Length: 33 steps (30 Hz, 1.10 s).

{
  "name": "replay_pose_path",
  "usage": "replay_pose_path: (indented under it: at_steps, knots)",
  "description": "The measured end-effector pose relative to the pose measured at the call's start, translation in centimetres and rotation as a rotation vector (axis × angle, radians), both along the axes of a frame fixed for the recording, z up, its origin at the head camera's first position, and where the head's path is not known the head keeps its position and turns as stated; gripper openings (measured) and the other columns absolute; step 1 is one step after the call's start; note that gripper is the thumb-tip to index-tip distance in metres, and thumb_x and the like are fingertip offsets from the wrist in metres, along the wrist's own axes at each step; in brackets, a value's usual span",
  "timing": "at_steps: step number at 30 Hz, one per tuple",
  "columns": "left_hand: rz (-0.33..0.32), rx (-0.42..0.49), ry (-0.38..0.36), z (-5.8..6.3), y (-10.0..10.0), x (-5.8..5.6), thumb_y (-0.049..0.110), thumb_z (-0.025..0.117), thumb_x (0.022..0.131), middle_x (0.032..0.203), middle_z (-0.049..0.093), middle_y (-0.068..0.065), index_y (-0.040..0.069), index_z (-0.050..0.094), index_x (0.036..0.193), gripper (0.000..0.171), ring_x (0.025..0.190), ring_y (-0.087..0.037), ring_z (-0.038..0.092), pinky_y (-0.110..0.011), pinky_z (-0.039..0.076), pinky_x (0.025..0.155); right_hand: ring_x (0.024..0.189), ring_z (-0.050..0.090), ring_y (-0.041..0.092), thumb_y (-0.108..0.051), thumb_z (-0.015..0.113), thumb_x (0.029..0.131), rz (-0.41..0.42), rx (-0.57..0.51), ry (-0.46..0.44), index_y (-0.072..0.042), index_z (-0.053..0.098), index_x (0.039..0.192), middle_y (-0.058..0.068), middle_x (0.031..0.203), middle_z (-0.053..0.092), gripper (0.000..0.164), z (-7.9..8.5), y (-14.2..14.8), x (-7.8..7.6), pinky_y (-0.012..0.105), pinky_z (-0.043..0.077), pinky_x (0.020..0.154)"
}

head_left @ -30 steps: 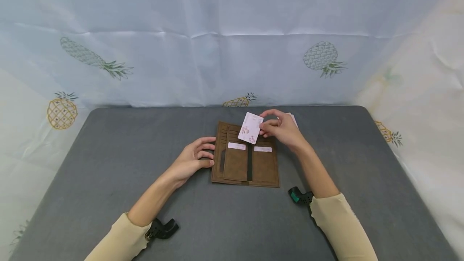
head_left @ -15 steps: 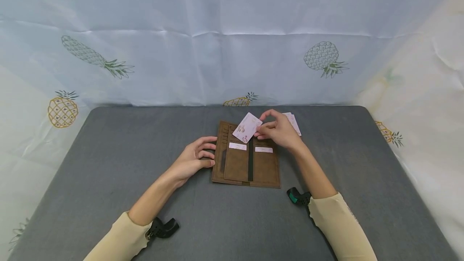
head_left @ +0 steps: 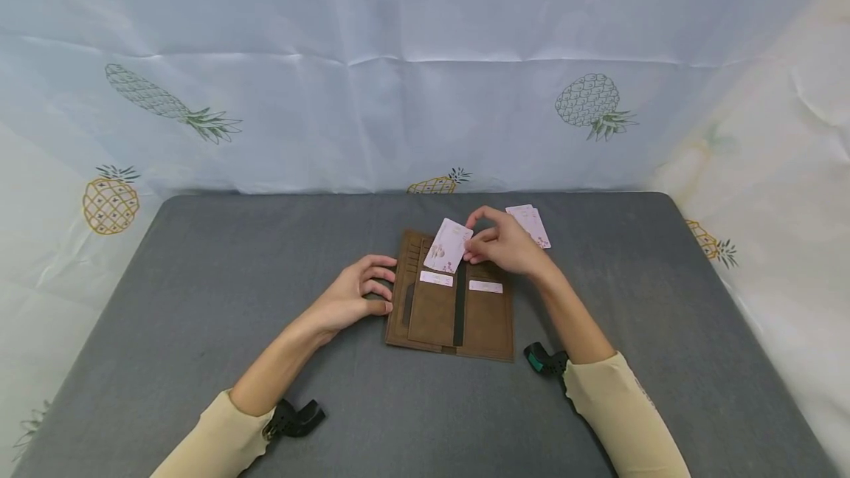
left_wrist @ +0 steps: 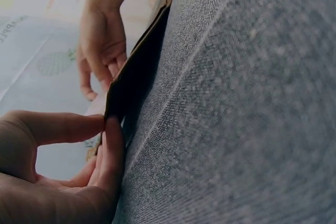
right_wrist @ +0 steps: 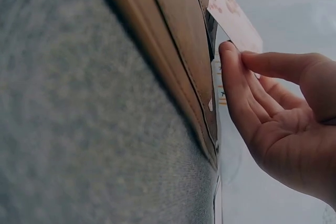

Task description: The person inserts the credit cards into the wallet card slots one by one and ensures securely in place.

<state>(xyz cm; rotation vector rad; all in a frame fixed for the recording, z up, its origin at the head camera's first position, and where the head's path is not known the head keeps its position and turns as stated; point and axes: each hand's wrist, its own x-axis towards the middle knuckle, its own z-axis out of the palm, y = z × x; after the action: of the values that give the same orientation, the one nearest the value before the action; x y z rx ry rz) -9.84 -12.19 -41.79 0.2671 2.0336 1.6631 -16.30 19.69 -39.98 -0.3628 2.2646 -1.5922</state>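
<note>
A brown wallet [head_left: 434,316] lies open on the grey table, with card slots showing and a white card edge sticking out of a slot on each side of a dark middle strip. My left hand [head_left: 358,293] pinches the wallet's left edge; in the left wrist view thumb and fingers [left_wrist: 111,150] meet on that edge. My right hand [head_left: 508,246] holds a pink flowered card [head_left: 448,245] between thumb and fingers, tilted over the wallet's upper left slots. Whether its lower edge has entered a slot I cannot tell. In the right wrist view the card [right_wrist: 233,17] stands close to the wallet [right_wrist: 178,9].
A few similar pink cards [head_left: 529,224] overlap on the table beyond my right hand. The grey table [head_left: 265,242] reaches back to a pale curtain [head_left: 372,124] printed with pineapples. Black wrist devices [head_left: 299,419] sit at both sleeves.
My right hand has moved the card left and nearer to me, over the left slots. The wallet has slid slightly nearer to me, with my left hand on it. The loose cards have come into fuller view.
</note>
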Motion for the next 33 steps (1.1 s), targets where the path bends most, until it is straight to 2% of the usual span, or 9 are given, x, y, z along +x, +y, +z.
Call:
replay_pose_path:
  at_steps: [4, 11, 25, 33]
  knots:
    - [-0.018, 0.0, -0.001, 0.05, 0.01, 0.05, -0.014, 0.071, 0.089, 0.142, 0.057, -0.025, 0.0, 0.045, 0.156, 0.073, 0.103, -0.019, 0.066, -0.025, 0.059, 0.086, 0.082, 0.078, 0.018, 0.005, 0.062, 0.104, 0.048, 0.032, -0.019, 0.005, 0.053, 0.127, 0.029, 0.096, 0.079, 0.025, 0.03, -0.14, 0.16, 0.033, 0.068, 0.077]
    - [-0.034, 0.001, 0.002, 0.11, 0.05, 0.05, -0.015, 0.071, 0.088, 0.139, 0.057, -0.025, 0.0, 0.046, 0.156, 0.073, 0.102, -0.02, 0.065, -0.025, 0.059, 0.084, 0.082, 0.078, 0.017, 0.003, 0.063, 0.105, 0.085, 0.078, -0.024, 0.003, 0.055, 0.127, 0.026, 0.096, 0.08, 0.023, -0.05, -0.14, 0.27, 0.032, 0.068, 0.076]
    - [-0.029, 0.012, 0.006, 0.01, 0.09, 0.12, -0.016, 0.071, 0.087, 0.137, 0.057, -0.024, -0.001, 0.047, 0.155, 0.073, 0.1, -0.019, 0.065, -0.025, 0.059, 0.084, 0.084, 0.076, 0.018, 0.004, 0.063, 0.102, 0.178, 0.137, 0.049, 0.006, 0.058, 0.119, 0.016, 0.087, 0.079, 0.018, -0.12, -0.34, 0.38, 0.029, 0.064, 0.076]
    - [-0.026, 0.007, 0.006, 0.06, 0.15, 0.16, -0.016, 0.071, 0.087, 0.137, 0.057, -0.023, 0.0, 0.048, 0.155, 0.074, 0.1, -0.019, 0.065, -0.025, 0.059, 0.083, 0.086, 0.074, 0.017, 0.001, 0.063, 0.104, 0.231, 0.205, 0.079, 0.002, 0.062, 0.12, 0.019, 0.094, 0.079, 0.016, 0.02, -0.37, 0.59, 0.027, 0.057, 0.075]
